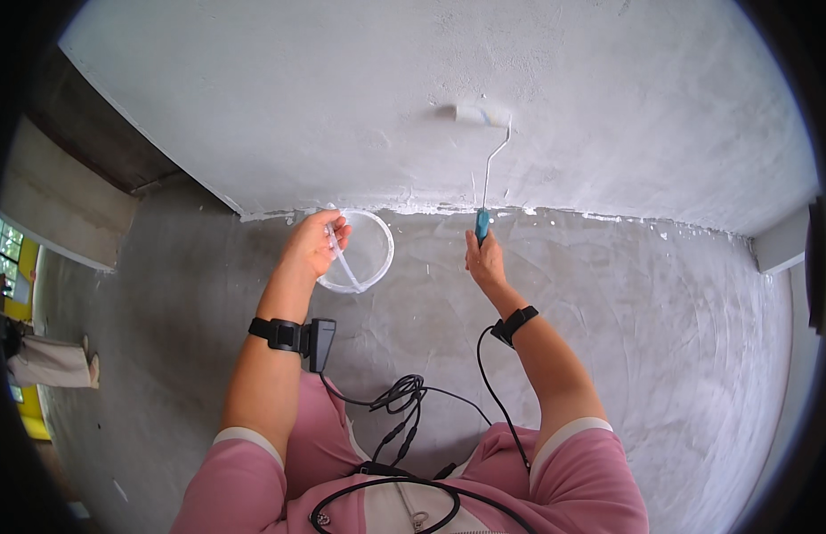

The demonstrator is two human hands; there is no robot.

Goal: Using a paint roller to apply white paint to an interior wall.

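My left hand (315, 242) is closed round the white strap handle (345, 263) of a round, translucent plastic bucket (391, 254). The bucket hangs to the right of that hand, its mouth facing up at me, near the foot of the wall. In my right hand (487, 259) is a small paint roller (484, 117), gripped by its teal handle (482, 224). Its thin wire frame reaches up and away from me, and the pale sleeve lies sideways on or close against the grey wall.
A white-splashed seam runs where the wall (297, 116) meets the grey floor (591, 356). Black cables (404, 392) lead from my wrist straps across my lap. At the far left edge, a person's leg and shoe (61, 362) show. A dark opening (93, 125) lies beyond the wall's left end.
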